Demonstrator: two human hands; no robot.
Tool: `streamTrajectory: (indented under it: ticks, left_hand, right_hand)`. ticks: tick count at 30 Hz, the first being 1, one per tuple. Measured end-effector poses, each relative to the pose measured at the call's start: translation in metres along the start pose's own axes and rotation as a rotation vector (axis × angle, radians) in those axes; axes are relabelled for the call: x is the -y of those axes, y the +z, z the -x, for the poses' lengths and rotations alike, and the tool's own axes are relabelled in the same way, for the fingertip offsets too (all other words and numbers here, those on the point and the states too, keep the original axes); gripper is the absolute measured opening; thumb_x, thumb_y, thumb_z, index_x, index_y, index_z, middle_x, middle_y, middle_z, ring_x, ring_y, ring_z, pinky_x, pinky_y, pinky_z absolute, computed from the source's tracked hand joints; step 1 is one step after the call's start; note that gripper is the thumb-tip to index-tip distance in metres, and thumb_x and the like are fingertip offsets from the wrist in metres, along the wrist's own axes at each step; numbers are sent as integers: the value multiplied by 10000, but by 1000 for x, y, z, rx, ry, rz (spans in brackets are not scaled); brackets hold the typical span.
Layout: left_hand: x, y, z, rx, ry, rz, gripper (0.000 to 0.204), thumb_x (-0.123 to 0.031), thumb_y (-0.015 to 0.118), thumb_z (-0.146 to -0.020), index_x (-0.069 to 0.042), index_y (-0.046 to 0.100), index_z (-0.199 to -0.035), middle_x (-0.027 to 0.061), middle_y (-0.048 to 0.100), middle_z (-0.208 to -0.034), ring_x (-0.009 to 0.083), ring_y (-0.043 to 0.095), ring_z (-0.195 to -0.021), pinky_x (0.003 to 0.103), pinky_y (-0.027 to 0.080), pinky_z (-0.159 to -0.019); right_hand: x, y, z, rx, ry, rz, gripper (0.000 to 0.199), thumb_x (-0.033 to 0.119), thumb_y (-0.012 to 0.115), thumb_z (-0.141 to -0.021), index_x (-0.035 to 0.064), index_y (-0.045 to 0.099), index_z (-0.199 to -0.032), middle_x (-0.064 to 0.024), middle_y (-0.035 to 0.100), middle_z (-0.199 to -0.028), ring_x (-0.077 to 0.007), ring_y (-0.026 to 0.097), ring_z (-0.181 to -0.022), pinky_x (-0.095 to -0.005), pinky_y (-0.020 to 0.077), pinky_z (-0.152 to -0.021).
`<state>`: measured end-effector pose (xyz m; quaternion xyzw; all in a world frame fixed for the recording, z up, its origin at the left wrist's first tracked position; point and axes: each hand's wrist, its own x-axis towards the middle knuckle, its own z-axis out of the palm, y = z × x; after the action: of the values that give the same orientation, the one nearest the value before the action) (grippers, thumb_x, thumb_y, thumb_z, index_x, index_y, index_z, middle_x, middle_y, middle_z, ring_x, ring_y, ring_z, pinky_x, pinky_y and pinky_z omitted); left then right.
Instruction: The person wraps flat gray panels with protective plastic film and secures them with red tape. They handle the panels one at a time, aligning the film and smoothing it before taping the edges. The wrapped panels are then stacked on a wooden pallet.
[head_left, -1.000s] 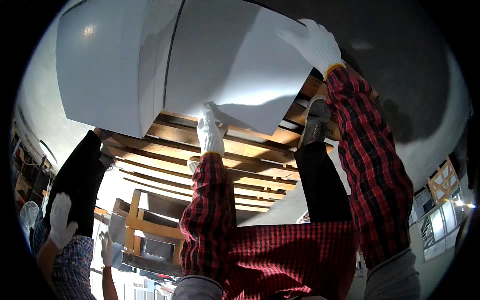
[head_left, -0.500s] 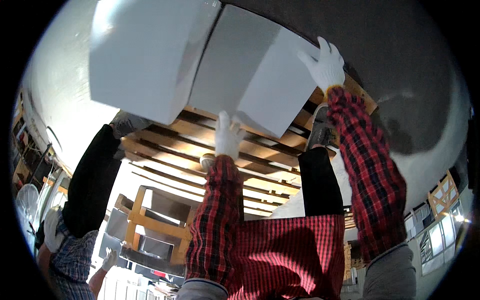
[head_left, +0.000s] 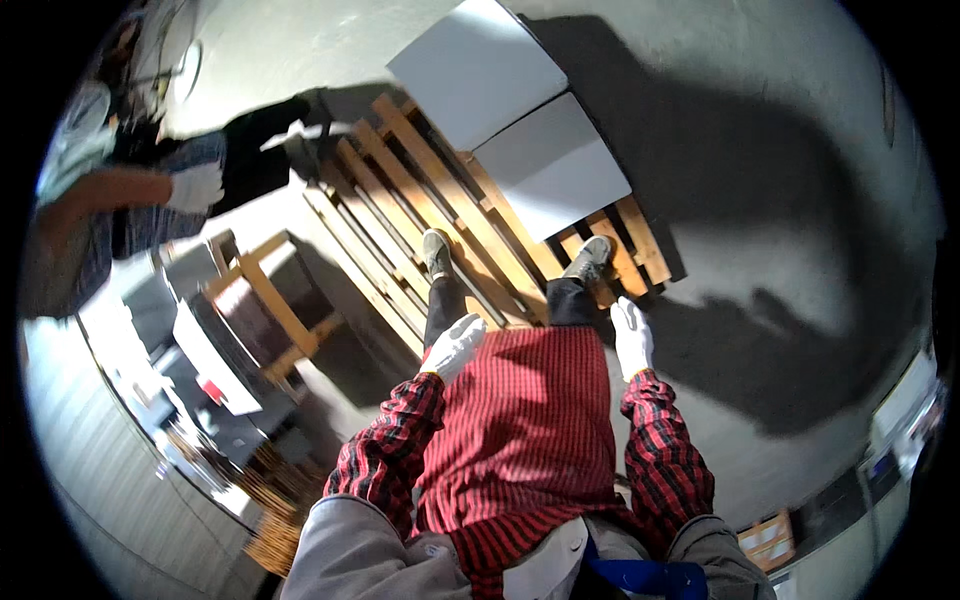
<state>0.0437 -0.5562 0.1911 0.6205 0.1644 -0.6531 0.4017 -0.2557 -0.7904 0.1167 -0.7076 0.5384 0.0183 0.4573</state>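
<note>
Two pale grey-white boxes stand side by side on a slatted wooden pallet: the farther box and the nearer box. My left hand, in a white knit glove, hangs in front of my red checked apron with its fingers loosely stretched and nothing in them. On the other side of the apron, my right hand, gloved alike, is held low with fingers extended and empty. Both hands are apart from the boxes; the right one is nearest the pallet's near right corner. My shoes rest on the slats.
Another person's gloved hand and dark-trousered legs are at the left, beside the pallet. A wooden frame with dark panels stands at lower left. A small wooden crate lies at lower right. Shadows cover the concrete floor on the right.
Both hands have come away from the nearer box and drawn back toward my body. My view has turned and moved back, so the boxes look smaller. The other person has shifted in view.
</note>
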Motion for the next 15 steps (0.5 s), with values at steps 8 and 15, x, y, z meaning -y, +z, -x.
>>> streamTrajectory:
  ticks: [8,15]
  left_hand:
    - [68,71,109,102,223,-342,753,-559,546,-999,-3,449,-1498,193,480,-1535,318,436,-1439,379,345,-1184]
    - [169,15,150,-142,477,-194,686,-533,548,-997,-1,515,-1429,187,533,-1478,323,498,-1376,389,382,-1137]
  right_hand:
    - [-88,-223,82,319,723,-598,242,374,455,-1056,200,588,-954,36,452,-668,-129,516,-569,-344,376,-442]
    - [22,-155,82,347,604,-200,190,342,551,-1037,229,568,-885,50,489,-627,-129,481,-456,-312,336,-374]
